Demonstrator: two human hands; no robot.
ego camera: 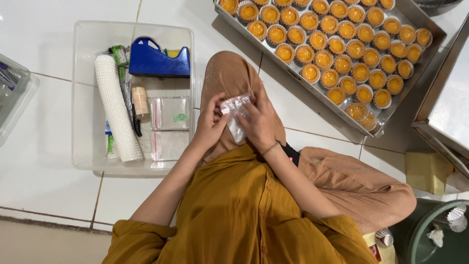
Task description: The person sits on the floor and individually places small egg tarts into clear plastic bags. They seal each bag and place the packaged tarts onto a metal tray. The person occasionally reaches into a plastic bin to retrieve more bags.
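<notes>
Bag: small clear plastic bag (236,113), crinkled, held up over the person's knee between both hands.
Left hand: left hand (211,124) has its fingers (218,105) pinching the bag's left edge.
Right hand: right hand (259,120) grasps the bag's right side, fingers curled over it.
Handling: likely very light, limp and slippery; thin film that creases easily, so best taken by an edge or the mouth, not the middle.
Left of the fingers: clear plastic bin (83,98) on the white tiled floor (44,29), holding a white mesh roll (116,110), a blue tape dispenser (156,58), a small spool of thread (140,100) and flat stacks of clear bags (168,115).
Beyond the fingers, to the right: metal baking tray (430,36) filled with rows of yellow custard tarts (342,46) in white paper cups.
Near right, low: green bin (430,234) with crumpled paper cups inside.
</notes>
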